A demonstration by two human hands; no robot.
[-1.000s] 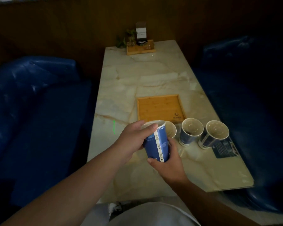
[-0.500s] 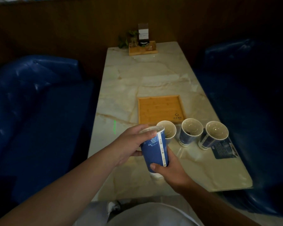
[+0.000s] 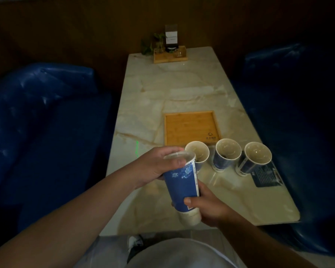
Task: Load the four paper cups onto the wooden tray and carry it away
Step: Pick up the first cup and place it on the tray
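Here both hands grip one blue paper cup [image 3: 183,185] in the air above the near part of the marble tabletop [image 3: 230,200]. The left hand [image 3: 159,167] curls over the cup's rim from the left, fingers across the top, while the right hand [image 3: 207,206] clasps its lower body, thumb pressed on the blue side; the cup tilts slightly, its pale base low and toward the viewer. Three more paper cups stand upright in a row on the tabletop just in front of the wooden tray [image 3: 191,128]: the left cup [image 3: 197,156], partly hidden behind the held one, the middle cup [image 3: 227,154], and the right cup [image 3: 256,158], which stands at the edge of a dark card [image 3: 267,176]. The tray lies flat and bare, near the cups. Blue bench seats [image 3: 46,122] flank the tabletop, and a small wooden holder [image 3: 170,56] with a plant sits at its far end.
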